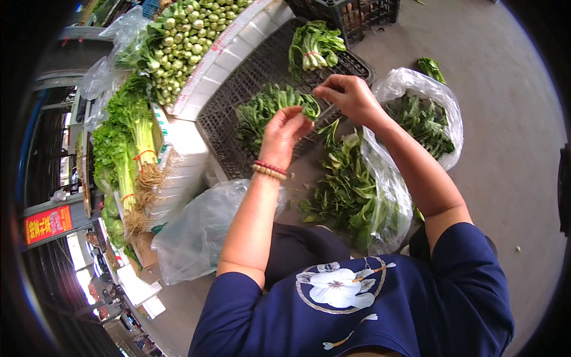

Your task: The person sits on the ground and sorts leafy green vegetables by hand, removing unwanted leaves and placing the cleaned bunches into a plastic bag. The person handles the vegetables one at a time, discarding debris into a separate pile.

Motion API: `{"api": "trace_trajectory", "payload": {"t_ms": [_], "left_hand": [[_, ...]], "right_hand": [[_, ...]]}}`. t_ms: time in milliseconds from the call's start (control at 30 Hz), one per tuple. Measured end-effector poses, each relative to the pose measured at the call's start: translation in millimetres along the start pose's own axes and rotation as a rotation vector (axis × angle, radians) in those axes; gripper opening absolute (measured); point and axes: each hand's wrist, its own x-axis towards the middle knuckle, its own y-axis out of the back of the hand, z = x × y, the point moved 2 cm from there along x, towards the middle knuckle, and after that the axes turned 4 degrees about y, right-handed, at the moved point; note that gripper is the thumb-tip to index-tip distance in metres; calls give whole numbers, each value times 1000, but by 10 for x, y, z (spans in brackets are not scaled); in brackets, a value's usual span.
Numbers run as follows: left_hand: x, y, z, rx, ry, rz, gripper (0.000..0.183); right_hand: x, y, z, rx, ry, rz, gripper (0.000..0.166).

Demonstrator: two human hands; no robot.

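Observation:
My left hand (pixel 285 131), with two beaded bracelets at the wrist, is curled at the stem ends of loose leafy greens (pixel 263 109). Whether its fingers grip a stem is not clear. These greens lie in a black plastic crate (pixel 223 111). Just to the upper right, my right hand (pixel 345 96) is above the crate's near side, thumb and fingers pinched together. Nothing shows between them. Beyond it in the crate lies a bunch of greens (pixel 314 47) tied with a red band. Below my hands, a heap of loose greens (pixel 343 187) spills from a clear plastic bag (pixel 386 201).
Another clear bag (pixel 453 102) holds darker greens (pixel 419 118). An empty-looking plastic bag (pixel 196 236) lies left of my knees. Celery bunches (pixel 136 156) and a pile of round green vegetables (pixel 192 40) flank white foam boxes (pixel 241 49). A second black crate (pixel 348 13) stands behind.

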Motion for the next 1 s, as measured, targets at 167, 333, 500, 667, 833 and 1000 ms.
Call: {"api": "trace_trajectory", "payload": {"t_ms": [167,333,500,667,833,1000], "left_hand": [[15,167,102,-120,-72,7,17],[-37,140,121,-111,-23,-21,20],[-244,190,236,-88,-40,-5,20],[-413,312,279,-66,-42,52,20],[-416,434,242,-60,-21,67,20],[-268,311,191,67,60,-5,20]], "right_hand": [[-11,124,574,-50,-324,-135,28],[-307,-187,1663,-534,-90,-446,21],[-525,-689,2043,-918,-10,-549,15],[-459,-1017,2473,-1034,-70,-480,20],[-464,-1061,2403,-1138,160,-524,28],[-198,-728,1792,-689,-210,-559,16]]}}
